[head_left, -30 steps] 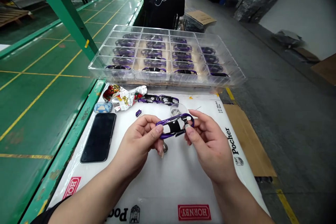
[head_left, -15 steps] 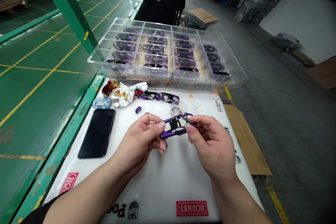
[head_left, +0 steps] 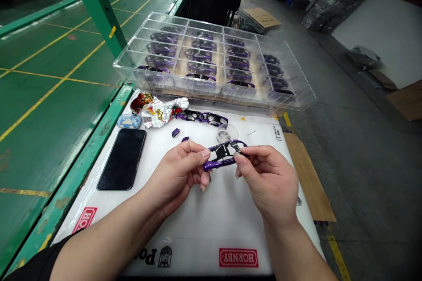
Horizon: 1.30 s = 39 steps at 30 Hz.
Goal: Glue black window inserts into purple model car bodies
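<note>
A purple and black model car body [head_left: 221, 154] is held between both hands, just above the white foam-covered surface. My left hand [head_left: 184, 164] pinches its left end between thumb and fingers. On its right end, my right hand [head_left: 265, 175] closes with thumb and forefinger near a small dark part. Whether that part is separate from the body I cannot tell. Beyond the hands lie two similar car bodies [head_left: 201, 117], side by side. A small clear round dish [head_left: 227, 133] with tiny bits inside stands right behind the held body. Small purple pieces [head_left: 176, 132] rest to the left.
A clear compartment tray [head_left: 211, 85] of purple car bodies spans the far end. A phone [head_left: 121, 160], a blue patterned case [head_left: 129, 121] and a crumpled snack wrapper [head_left: 158, 112] lie on the left. A green post [head_left: 95, 4] rises beyond; cardboard [head_left: 308, 180] lies at right.
The view has shifted slightly, so the scene sits a little differently. Both hands keep their grip on the car body, which is tilted slightly differently. A second small purple piece shows more beside the left hand.
</note>
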Available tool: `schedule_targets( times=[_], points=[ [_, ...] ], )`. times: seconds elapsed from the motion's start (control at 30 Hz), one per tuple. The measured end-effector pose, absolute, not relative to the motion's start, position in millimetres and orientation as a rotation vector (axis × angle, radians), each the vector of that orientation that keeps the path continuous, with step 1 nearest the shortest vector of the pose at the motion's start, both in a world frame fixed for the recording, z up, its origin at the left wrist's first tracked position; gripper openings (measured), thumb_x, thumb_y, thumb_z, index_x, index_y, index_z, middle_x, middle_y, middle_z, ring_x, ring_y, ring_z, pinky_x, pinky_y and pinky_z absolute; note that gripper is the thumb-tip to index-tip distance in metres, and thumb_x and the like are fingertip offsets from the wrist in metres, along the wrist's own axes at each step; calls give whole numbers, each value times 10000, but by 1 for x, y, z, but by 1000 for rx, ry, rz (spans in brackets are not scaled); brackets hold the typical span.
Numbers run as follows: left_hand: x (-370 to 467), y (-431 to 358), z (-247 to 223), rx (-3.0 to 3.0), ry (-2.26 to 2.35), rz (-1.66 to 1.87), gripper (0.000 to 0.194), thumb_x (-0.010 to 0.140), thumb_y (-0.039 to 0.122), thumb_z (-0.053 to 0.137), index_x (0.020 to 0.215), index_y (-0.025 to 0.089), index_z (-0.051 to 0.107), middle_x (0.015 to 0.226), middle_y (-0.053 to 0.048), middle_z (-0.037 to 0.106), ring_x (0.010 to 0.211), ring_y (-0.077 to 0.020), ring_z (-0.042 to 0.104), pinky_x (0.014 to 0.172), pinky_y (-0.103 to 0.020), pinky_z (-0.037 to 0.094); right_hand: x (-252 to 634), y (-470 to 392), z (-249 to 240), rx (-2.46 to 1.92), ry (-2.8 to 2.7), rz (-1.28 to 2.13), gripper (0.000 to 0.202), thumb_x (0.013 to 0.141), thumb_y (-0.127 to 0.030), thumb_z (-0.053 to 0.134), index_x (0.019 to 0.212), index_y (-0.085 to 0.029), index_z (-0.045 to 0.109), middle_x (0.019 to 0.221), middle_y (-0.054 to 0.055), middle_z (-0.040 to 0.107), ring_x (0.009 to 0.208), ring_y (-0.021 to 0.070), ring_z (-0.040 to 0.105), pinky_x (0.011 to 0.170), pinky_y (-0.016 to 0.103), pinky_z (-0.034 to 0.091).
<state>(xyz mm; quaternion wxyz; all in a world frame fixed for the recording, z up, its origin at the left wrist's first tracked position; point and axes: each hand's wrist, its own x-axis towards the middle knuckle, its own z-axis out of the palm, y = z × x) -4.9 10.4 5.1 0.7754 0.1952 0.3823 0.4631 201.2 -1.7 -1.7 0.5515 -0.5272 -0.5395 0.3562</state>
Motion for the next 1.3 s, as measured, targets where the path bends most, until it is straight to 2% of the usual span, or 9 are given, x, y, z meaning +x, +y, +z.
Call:
schedule_targets(
  times=[0.23,0.4,0.53,0.6,0.7,0.83,1.1,1.3],
  points=[
    [-6,9,8,472,841,977,424,860,365,1018,986,181,657,661,-6,748,505,-119,661,501,-189,539,203,-2,-4,-1242,-1321,732,146,977,-310,955,1086,-253,877,821,1,779,652,156,703,638,295,640],
    [-7,7,9,611,886,991,418,910,402,988,1117,184,698,727,22,739,569,-120,674,581,-222,564,207,-5,-5,-1249,-1363,772,113,1076,-329,854,1176,-275,857,904,14,777,742,160,713,693,289,623],
    [-6,5,7,787,937,1010,587,802,261,1049,1290,208,726,1001,-19,824,828,-157,769,753,-259,614,207,-8,-4,-1206,-1347,833,143,1111,-332,820,1249,-296,821,921,-2,759,757,145,713,701,267,603],
    [-5,3,6,904,1001,1011,601,822,246,1016,1346,217,723,1131,-58,845,962,-197,791,837,-298,627,206,-9,-3,-1184,-1342,853,187,1119,-327,810,1304,-304,801,928,-9,742,761,141,706,715,267,601],
    [-6,0,3,1147,1136,1039,540,886,295,956,1380,234,746,1199,-74,831,997,-225,788,851,-338,628,205,-10,-3,-1155,-1348,857,224,1130,-321,797,1354,-312,788,938,-12,715,772,141,694,728,274,595],
    [-8,-2,2,1295,1176,1089,514,879,305,953,1361,252,781,1299,-85,805,1000,-242,803,845,-369,657,206,-12,-3,-1121,-1352,858,214,1145,-301,779,1359,-312,792,940,-14,706,779,139,697,723,276,588],
    [-7,-2,2,1334,1182,1068,521,884,323,934,1377,251,781,1190,-83,855,966,-266,817,894,-424,673,207,-12,-1,-1108,-1362,852,232,1136,-275,786,1365,-309,794,949,-15,715,785,131,695,724,266,584],
    [-8,-3,6,1412,1219,1072,457,881,282,923,1318,250,792,1108,-48,832,864,-217,772,806,-375,644,207,-13,0,-1107,-1377,848,241,1120,-240,787,1352,-305,804,943,-15,733,781,133,709,730,268,595]
  ],
)
